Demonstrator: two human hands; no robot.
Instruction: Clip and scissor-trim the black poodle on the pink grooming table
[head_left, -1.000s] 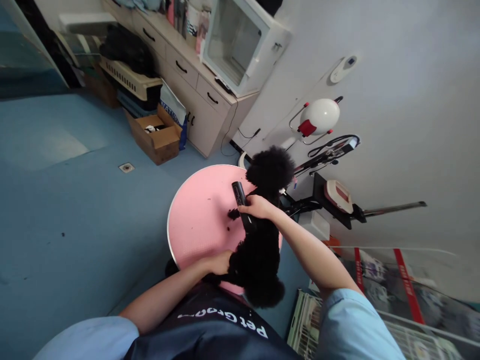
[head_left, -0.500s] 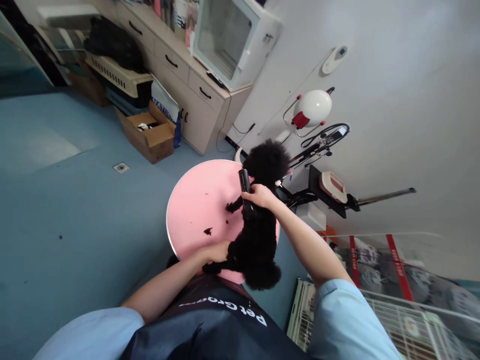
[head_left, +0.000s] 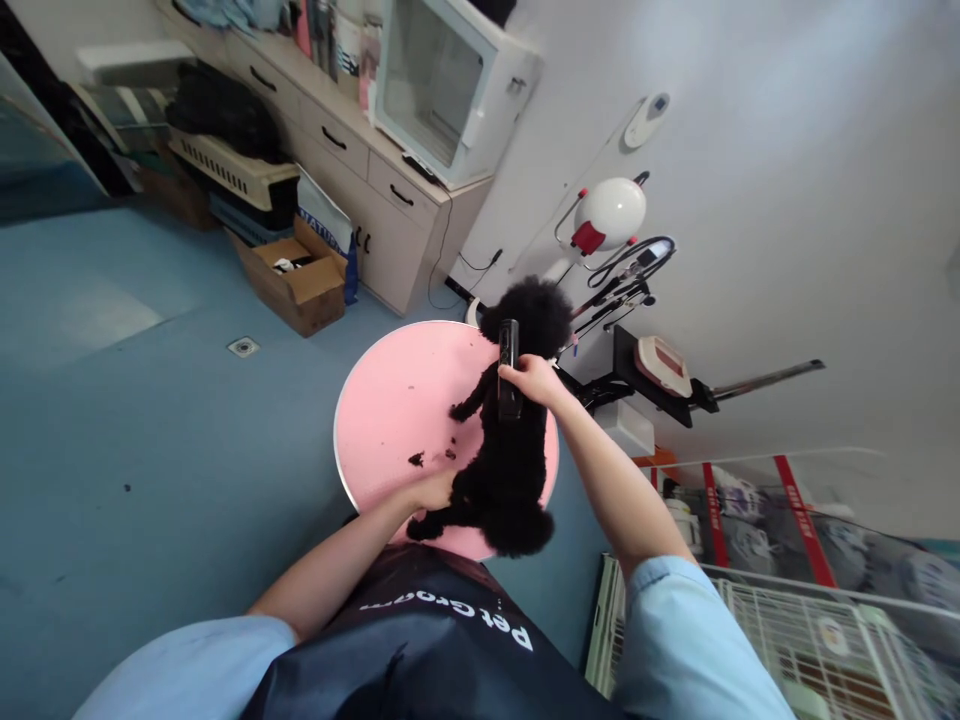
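Note:
A black curly-haired dog (head_left: 514, 470) stands on a round pink table (head_left: 390, 400), its fluffy head at the far side and its rump towards me. My right hand (head_left: 536, 378) is closed round black hair clippers (head_left: 509, 370), which lie along the dog's back just behind the head. My left hand (head_left: 437, 490) holds the dog at its belly, in front of a hind leg; the fingertips are hidden by the dark fur. Small dark tufts of hair (head_left: 416, 459) lie on the pink surface left of the dog.
A drawer cabinet (head_left: 375, 190) with a white glass-doored box (head_left: 442, 90) stands at the back. On the floor are an open carton (head_left: 300, 285) and a pet carrier (head_left: 232, 165). A jointed stand (head_left: 622, 290) is at the wall; a wire cage (head_left: 795, 630) is lower right.
The clippers in my right hand have shifted right and slightly towards the dog's head, now more upright in view. More hair tufts show on the table. My left hand stays at the belly.

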